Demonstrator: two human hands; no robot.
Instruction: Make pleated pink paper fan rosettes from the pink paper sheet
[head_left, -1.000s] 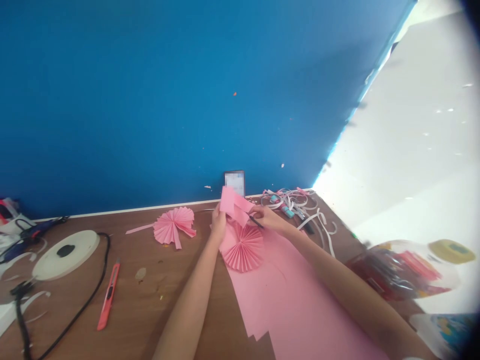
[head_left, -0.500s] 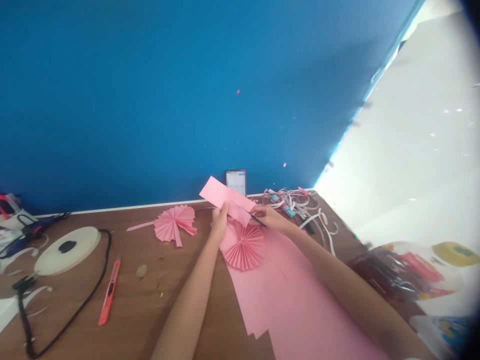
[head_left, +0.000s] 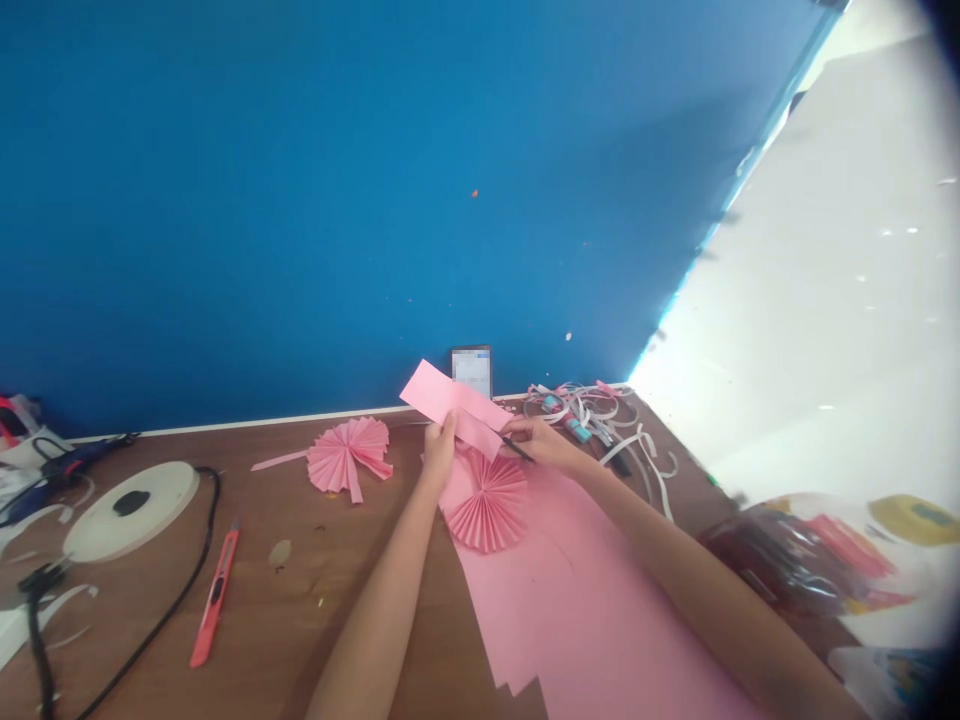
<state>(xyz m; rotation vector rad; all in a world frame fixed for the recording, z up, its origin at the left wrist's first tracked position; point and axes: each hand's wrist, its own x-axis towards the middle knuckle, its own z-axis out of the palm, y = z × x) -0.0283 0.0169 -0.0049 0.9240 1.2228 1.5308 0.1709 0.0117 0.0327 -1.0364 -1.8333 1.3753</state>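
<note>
L hand [head_left: 440, 440] pinches pink paper piece [head_left: 435, 387], thumb on top. R-hand [head_left: 541, 442] fingers curled round dark tool [head_left: 517, 449], prob. scissors; exact finger placement & blade state: can't tell. Paper held up above pleated rosette [head_left: 486, 515] & large pink sheet [head_left: 592, 600], in front of phone [head_left: 472, 372].

Technique (judgement): if cutting, keep piece flat & taut, L thumb clear of cut line, feed paper w/ L, keep R steady; keep tool tip off rosette & sheet below.

Diff. vs 1.0 s ago: piece was bent upright near L hand; now spread flatter, far end reaching up-left past L thumb. Vs 0.5 s: approx. same.
</note>
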